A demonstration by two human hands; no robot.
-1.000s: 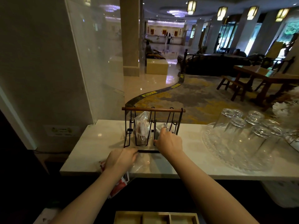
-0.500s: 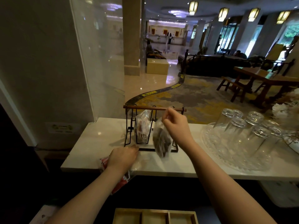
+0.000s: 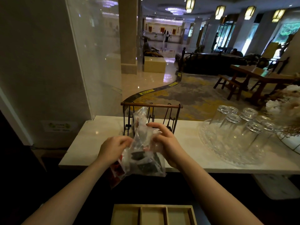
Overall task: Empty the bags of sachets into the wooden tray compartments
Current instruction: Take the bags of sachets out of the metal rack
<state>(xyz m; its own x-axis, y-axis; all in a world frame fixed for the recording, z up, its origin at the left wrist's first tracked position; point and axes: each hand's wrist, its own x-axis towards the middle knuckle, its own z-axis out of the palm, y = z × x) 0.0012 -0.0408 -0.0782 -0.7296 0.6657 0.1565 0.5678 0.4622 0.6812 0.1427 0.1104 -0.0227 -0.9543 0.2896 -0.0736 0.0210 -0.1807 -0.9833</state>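
Crinkled clear plastic bag [image 3: 142, 161] of dark sachets, pinched between left hand [image 3: 113, 147] and right hand [image 3: 165, 143] fingers.

Warm ceiling lamps [image 3: 189, 4] and daylight from the tall windows [image 3: 287, 30] at the far right are lighting the hall, while the near foreground is sitting in deep shadow, leaving the wooden tray [image 3: 153, 214] dim. The polished floor [image 3: 146, 82] and the marble counter [image 3: 97, 132] are throwing back small glares, and the glass panel [image 3: 97, 62] on the left is hazing what lies behind it. The wide lens is bending the edges, and the clear bag [image 3: 142, 153] is looking slightly smeared.
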